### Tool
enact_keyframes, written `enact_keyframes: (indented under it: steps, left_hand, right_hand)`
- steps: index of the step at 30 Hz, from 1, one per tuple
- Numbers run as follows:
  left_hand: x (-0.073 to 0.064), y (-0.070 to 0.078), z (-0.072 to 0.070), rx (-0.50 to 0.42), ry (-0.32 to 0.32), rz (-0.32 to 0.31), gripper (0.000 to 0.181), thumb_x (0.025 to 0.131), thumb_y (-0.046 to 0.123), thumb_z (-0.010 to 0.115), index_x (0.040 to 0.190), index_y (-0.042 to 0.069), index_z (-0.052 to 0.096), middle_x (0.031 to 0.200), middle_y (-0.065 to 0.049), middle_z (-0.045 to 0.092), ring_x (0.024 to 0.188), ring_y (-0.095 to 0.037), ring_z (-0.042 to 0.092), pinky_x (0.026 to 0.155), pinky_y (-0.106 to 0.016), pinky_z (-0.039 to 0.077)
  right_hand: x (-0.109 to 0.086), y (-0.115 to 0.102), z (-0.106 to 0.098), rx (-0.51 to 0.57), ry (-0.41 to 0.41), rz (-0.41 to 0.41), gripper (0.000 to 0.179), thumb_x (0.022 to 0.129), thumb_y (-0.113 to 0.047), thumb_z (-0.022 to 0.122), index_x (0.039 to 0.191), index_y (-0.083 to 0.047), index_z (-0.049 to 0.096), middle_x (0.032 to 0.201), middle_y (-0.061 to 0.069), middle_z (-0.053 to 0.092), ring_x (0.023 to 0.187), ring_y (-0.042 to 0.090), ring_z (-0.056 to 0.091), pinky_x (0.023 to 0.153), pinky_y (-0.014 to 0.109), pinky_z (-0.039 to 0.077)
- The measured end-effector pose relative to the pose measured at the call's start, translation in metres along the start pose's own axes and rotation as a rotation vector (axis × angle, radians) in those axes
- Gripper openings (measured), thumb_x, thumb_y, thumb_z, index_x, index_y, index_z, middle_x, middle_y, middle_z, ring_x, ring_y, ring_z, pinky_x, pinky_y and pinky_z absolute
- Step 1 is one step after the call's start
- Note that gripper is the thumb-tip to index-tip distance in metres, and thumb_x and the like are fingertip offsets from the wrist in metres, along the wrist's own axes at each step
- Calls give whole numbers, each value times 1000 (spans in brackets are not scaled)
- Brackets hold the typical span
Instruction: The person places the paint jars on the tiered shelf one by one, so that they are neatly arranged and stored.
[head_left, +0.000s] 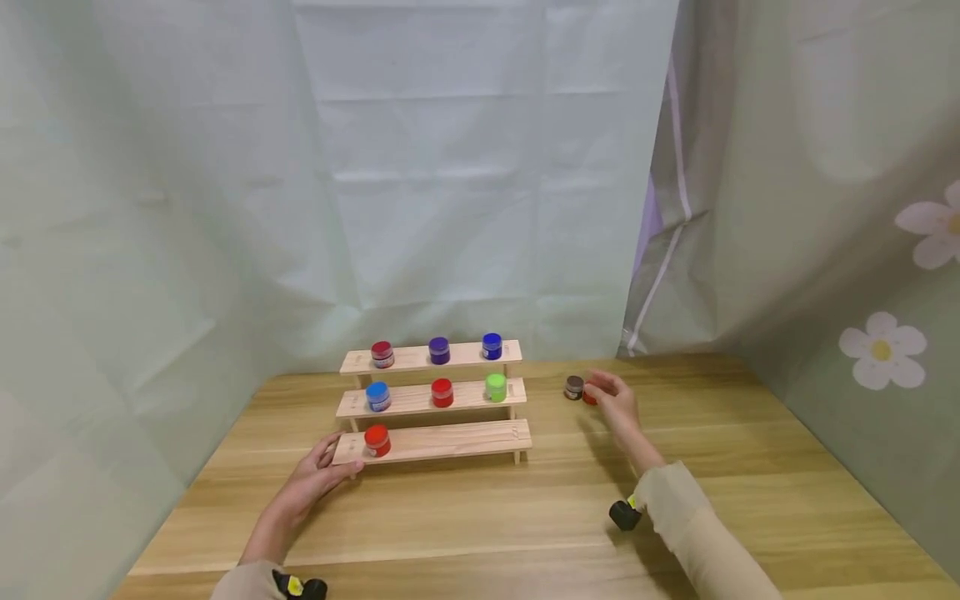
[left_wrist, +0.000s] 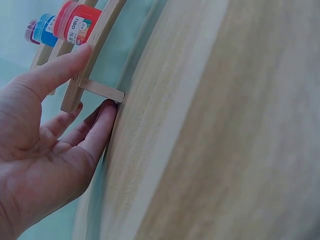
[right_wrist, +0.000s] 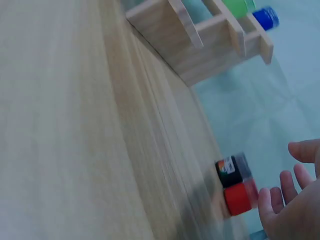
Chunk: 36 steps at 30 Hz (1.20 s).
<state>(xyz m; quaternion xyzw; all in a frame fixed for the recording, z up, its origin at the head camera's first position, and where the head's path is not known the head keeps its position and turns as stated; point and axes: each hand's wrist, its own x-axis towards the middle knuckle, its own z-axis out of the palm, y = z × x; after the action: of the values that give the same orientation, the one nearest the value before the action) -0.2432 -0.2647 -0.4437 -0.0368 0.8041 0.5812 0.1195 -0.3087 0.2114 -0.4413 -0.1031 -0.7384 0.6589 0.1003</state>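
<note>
My left hand (head_left: 303, 487) grips the left end of the lowest step of a three-tier wooden display rack (head_left: 465, 440). In the left wrist view its thumb lies against the step's edge, beside a red paint jar (left_wrist: 77, 24), with the other fingers around the short leg (left_wrist: 102, 90). Over to the right, my right hand (head_left: 617, 404) is at a second red paint jar (head_left: 589, 399), partly covering it in the head view. Its fingers are loosely spread by that jar's lid in the right wrist view. A dark paint jar (right_wrist: 231, 171) stands right against this red one.
On the top step are a dark red jar (head_left: 382, 355), a purple jar (head_left: 439, 351) and a blue jar (head_left: 492, 347). The middle step carries a light blue jar (head_left: 378, 397), a red jar (head_left: 442, 393) and a green jar (head_left: 496, 387). Pale cloth (head_left: 480, 183) hangs behind the wooden table (head_left: 465, 533).
</note>
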Motion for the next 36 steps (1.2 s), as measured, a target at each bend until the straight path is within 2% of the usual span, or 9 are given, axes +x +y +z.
enact_keyframes:
  steps: [3, 6, 13, 20, 25, 28, 36]
  left_hand:
    - [0, -1, -1, 4, 2, 4, 92, 92, 27, 67, 156, 5, 6, 158, -34, 14, 142, -44, 32, 114, -46, 37]
    - [0, -2, 0, 2, 5, -4, 93, 92, 29, 67, 157, 6, 5, 158, -33, 13, 143, -44, 32, 116, -50, 33]
    - [0, -2, 0, -1, 10, -8, 93, 91, 30, 68, 156, 5, 6, 158, -33, 15, 142, -43, 34, 115, -49, 34]
    - [-1, -6, -1, -5, 11, -10, 93, 91, 26, 69, 156, 3, 7, 157, -34, 17, 141, -43, 36, 113, -46, 39]
    - [0, -8, -1, -2, 10, -9, 92, 91, 27, 68, 156, 4, 7, 157, -34, 15, 141, -43, 35, 113, -46, 39]
    - [0, -7, -2, -6, 9, -8, 92, 91, 27, 68, 156, 4, 7, 157, -34, 14, 141, -44, 35, 113, -46, 39]
    - [0, -4, 0, -8, 7, 10, 92, 92, 28, 68, 156, 5, 6, 158, -34, 14, 142, -44, 33, 116, -50, 32]
  right_hand:
    - [5, 4, -2, 3, 10, 17, 48, 95, -11, 60, 140, 1, 47, 144, 22, 49, 124, 27, 49, 86, 17, 49]
    - [6, 6, -4, 21, 8, 30, 51, 95, -10, 60, 142, 1, 43, 145, 23, 47, 123, 27, 49, 94, 29, 51]
    - [7, 15, -6, 28, 1, 34, 54, 95, -9, 59, 144, 3, 39, 147, 25, 43, 129, 32, 44, 91, 23, 49]
    - [11, 30, -4, -15, -68, 42, 61, 96, -11, 59, 149, 4, 32, 152, 26, 37, 138, 37, 39, 92, 18, 42]
    - [16, 35, 2, -18, -28, 24, 57, 95, -9, 60, 146, 4, 38, 146, 29, 43, 135, 38, 43, 78, 5, 40]
    - [19, 37, 4, -22, 3, 24, 53, 94, -6, 59, 143, 4, 42, 144, 30, 46, 132, 39, 46, 71, 2, 38]
    - [23, 36, 5, -100, 52, 24, 46, 95, -9, 60, 136, 7, 48, 136, 30, 51, 125, 37, 49, 71, 6, 37]
